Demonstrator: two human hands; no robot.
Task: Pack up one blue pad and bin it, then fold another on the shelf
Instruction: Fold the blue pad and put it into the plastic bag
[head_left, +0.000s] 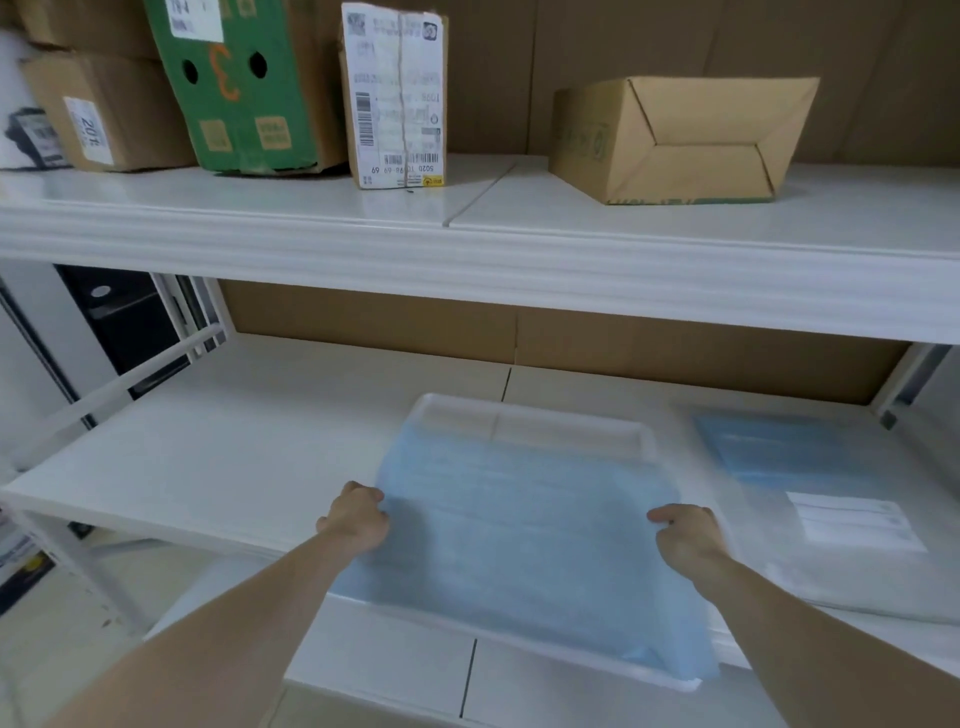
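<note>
left hand (358, 517) fingers curled, pinching left edge of the blue pad (519, 545); right hand (688, 535) fingers curled on its right edge. pad spread btwn both hands, blurred, far part over the middle shelf (234, 447), near part hanging past the front edge. just right of it, clear pack of blue pads (810, 467) w/ white label lies on same shelf. upper shelf (467, 244) holds cardboard boxes, incl. a green box (244, 88)

On the upper shelf, the green box (244, 88) far left bears a large orange "3" (seen rotated). The brown box (109, 114) beside it has a white sticker reading "201". The tall labelled carton (397, 96) shows upside-down digits, "5020" and "69"; its remaining print is unreadable.
</note>
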